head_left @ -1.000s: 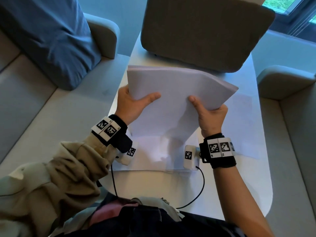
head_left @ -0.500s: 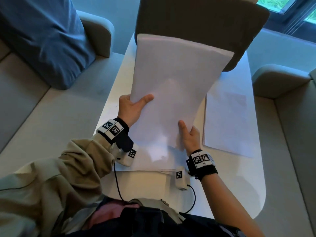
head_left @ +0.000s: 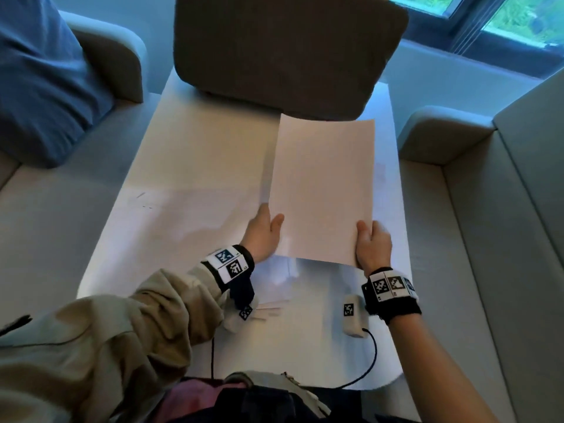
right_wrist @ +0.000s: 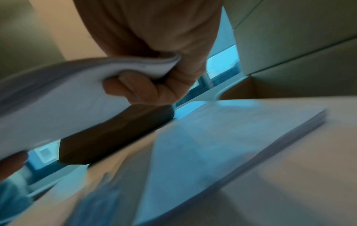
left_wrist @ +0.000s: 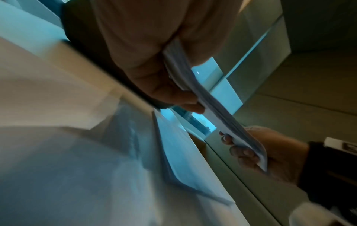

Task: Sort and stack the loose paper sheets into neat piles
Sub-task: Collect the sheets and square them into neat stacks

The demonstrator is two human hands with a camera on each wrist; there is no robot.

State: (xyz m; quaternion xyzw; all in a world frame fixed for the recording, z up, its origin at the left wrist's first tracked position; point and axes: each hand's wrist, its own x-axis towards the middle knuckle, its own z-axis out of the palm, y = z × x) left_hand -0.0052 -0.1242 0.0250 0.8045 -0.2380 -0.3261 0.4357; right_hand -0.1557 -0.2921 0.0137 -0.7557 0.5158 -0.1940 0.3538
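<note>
Blue cushion (head_left: 45,77) far left on grey sofa (head_left: 61,227). White table (head_left: 183,166) in the middle, with loose sheets (head_left: 189,215) spread flat over its left part. Left hand (head_left: 263,235) grasps the lower left corner of the held paper stack (head_left: 323,190), thumb on top, fingers underneath; left wrist view shows the same pinch on the stack edge (left_wrist: 185,73). Stack is lifted off the table, tilted, long side running away from the person, over the table's right half. Right hand (head_left: 373,245) grasps the lower right corner, thumb on top; right wrist view shows fingers (right_wrist: 135,90) curled under the sheets. Below the held stack another paper pile (right_wrist: 222,137) lies flat on the table's right side. Dark chair back (head_left: 287,50) behind the table's far end. Window (head_left: 518,16) top right. Wrist views blurred.
</note>
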